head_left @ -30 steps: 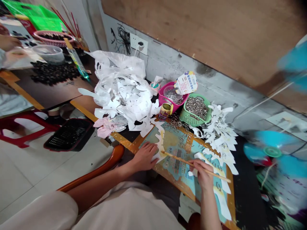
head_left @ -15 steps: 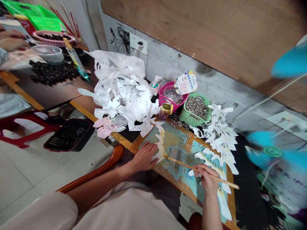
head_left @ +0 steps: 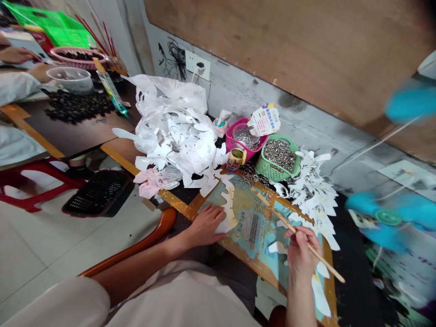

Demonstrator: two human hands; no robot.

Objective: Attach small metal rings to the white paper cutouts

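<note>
My left hand [head_left: 206,225] lies flat, fingers stretched, at the edge of a white cut-out piece [head_left: 229,204] with a toothed outline and yellowish marks. My right hand [head_left: 304,249] grips a slim wooden brush [head_left: 284,221] partway along its handle. The brush tip is raised past the cut-out's right side, near several loose metal rings [head_left: 260,202] on the blue work board [head_left: 245,245]. Whether the tip touches them I cannot tell. Other white pieces lie beside and partly behind my right hand. Behind the board stands a small open tin [head_left: 235,160] with yellowish contents.
A green basket [head_left: 279,156] of metal parts and a pink basket [head_left: 235,134] stand along the wall. White cut-outs [head_left: 184,136] heap at left, more [head_left: 315,190] at right. A blue fan [head_left: 388,216] spins at right. A co-worker's hands [head_left: 20,56] are at the far-left table.
My right hand has lifted the brush tip off the white cut-out and swung it away, up and right toward the metal rings. My left hand stays at the cut-out.
</note>
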